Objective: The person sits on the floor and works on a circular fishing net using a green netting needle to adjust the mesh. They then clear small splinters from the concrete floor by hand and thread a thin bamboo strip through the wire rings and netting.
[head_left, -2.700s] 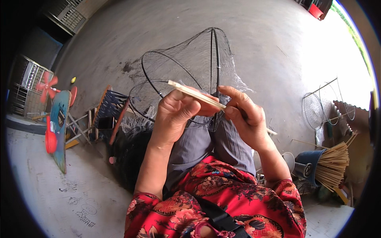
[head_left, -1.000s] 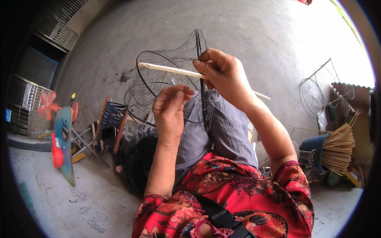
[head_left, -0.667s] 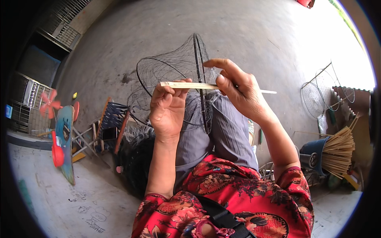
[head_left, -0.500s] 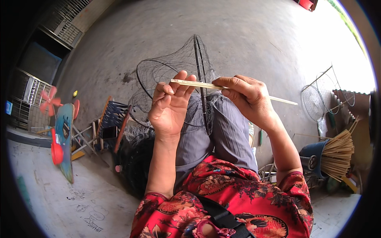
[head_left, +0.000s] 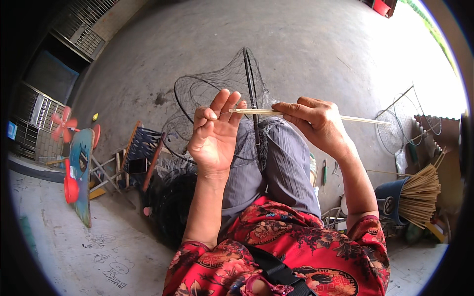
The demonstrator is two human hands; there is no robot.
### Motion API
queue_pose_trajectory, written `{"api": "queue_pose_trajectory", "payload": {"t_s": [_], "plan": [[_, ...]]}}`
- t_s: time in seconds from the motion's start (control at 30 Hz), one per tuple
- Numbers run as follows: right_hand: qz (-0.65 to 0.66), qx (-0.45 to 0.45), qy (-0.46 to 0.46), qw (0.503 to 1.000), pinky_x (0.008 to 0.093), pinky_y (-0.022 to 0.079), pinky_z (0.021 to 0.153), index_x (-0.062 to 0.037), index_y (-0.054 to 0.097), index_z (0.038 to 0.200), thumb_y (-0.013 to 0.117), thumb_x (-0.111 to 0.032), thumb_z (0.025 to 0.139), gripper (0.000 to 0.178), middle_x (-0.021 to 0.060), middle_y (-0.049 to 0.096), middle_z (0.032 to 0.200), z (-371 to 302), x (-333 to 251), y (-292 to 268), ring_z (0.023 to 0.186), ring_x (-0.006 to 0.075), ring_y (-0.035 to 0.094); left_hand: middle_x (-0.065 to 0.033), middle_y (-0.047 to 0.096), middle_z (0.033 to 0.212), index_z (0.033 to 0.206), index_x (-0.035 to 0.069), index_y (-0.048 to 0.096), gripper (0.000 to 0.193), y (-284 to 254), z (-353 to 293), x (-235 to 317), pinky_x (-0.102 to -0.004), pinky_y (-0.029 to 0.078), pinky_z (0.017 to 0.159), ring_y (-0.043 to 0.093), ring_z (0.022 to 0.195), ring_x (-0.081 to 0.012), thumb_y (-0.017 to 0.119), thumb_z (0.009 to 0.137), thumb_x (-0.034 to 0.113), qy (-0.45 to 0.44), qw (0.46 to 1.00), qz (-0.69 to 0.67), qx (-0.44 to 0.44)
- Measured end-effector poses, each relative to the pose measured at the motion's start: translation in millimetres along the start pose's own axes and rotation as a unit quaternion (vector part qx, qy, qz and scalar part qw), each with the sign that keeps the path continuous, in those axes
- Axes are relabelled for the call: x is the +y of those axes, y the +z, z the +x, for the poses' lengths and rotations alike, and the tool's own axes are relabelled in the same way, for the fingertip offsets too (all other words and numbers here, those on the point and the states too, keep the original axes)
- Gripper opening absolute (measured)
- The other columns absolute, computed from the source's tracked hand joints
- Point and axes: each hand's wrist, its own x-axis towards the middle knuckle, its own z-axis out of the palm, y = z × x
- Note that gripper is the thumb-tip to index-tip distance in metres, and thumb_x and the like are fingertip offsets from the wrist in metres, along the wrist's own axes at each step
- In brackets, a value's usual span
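Observation:
My right hand [head_left: 318, 121] grips a thin, pale bamboo stick [head_left: 358, 119] between thumb and fingers. The stick lies almost level above my knees, with its left tip just in front of the fingers of my left hand [head_left: 212, 140]. A fine thread [head_left: 223, 114] runs from that tip to the pinched thumb and forefinger of my left hand, whose other fingers are raised. Behind both hands, a dark mesh net [head_left: 200, 88] with black hoops [head_left: 250, 81] rests on and around my grey-trousered legs.
At the right, a blue bucket [head_left: 390, 197] holds a bundle of bamboo sticks [head_left: 420, 195]. Another hooped net [head_left: 392, 130] stands beyond it. On the left are a folding chair [head_left: 132, 148], a blue board [head_left: 81, 172] and a red toy propeller [head_left: 62, 124].
The stick and my right hand have shifted right and slightly down, so the stick's tip is now farther from my left thumb and forefinger. Thread shows between them.

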Motion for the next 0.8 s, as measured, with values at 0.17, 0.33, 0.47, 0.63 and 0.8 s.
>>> {"api": "queue_pose_trajectory", "payload": {"t_s": [0.17, 0.33, 0.47, 0.63, 0.8], "plan": [[0.004, 0.014, -0.010, 1.000, 0.0439, 0.060, 0.069, -0.0180, 0.085, 0.125, 0.082, -0.021, 0.102, 0.023, 0.0072, 0.072, 0.083, 5, -3, 1, 0.076, 0.0302, 0.074, -0.0217, 0.066, 0.160, 0.109, 0.009, 0.076, 0.011, 5, -1, -3, -0.0596, 0.040, 0.136, 0.056, 0.156, -0.0421, 0.077, 0.098, 0.012, -0.010, 1.000, 0.024, -0.010], [0.060, 0.031, -0.036, 0.997, 0.0444, 0.061, 0.072, -0.0119, 0.083, 0.116, 0.082, -0.018, 0.102, 0.016, 0.0087, 0.074, 0.087, 13, -1, 9, 0.078, 0.0318, 0.075, -0.0241, 0.070, 0.155, 0.109, 0.006, 0.075, 0.012, 12, -3, -15, -0.0568, 0.041, 0.136, 0.057, 0.155, -0.0431, 0.073, 0.099, 0.014, -0.047, 0.999, -0.024, 0.004], [0.195, 0.051, -0.022, 0.979, 0.0428, 0.066, 0.082, -0.0072, 0.078, 0.119, 0.080, -0.015, 0.102, 0.018, 0.0099, 0.082, 0.103, 22, -24, 24, 0.095, 0.0344, 0.081, -0.0214, 0.075, 0.146, 0.112, 0.003, 0.075, 0.014, 13, -2, -30, -0.0501, 0.050, 0.129, 0.067, 0.144, -0.0366, 0.070, 0.102, 0.012, -0.105, 0.991, -0.046, 0.063], [0.377, -0.044, 0.078, 0.922, 0.0319, 0.062, 0.084, -0.0046, 0.075, 0.139, 0.065, -0.005, 0.116, 0.026, 0.0041, 0.079, 0.103, 30, -27, 10, 0.096, 0.0116, 0.075, -0.0099, 0.078, 0.130, 0.132, 0.000, 0.074, 0.024, 18, 2, -12, -0.0406, 0.051, 0.115, 0.073, 0.125, -0.0226, 0.072, 0.111, 0.011, -0.056, 0.957, 0.282, 0.025], [0.408, -0.038, 0.093, 0.908, 0.0290, 0.057, 0.085, -0.0015, 0.072, 0.134, 0.069, -0.012, 0.116, 0.021, 0.0006, 0.073, 0.095, 27, -11, 9, 0.090, 0.0090, 0.066, -0.0087, 0.081, 0.114, 0.125, -0.001, 0.077, 0.020, 5, -12, 14, -0.0315, 0.058, 0.097, 0.076, 0.108, -0.0135, 0.075, 0.112, 0.015, -0.085, 0.774, 0.619, -0.102]]}}
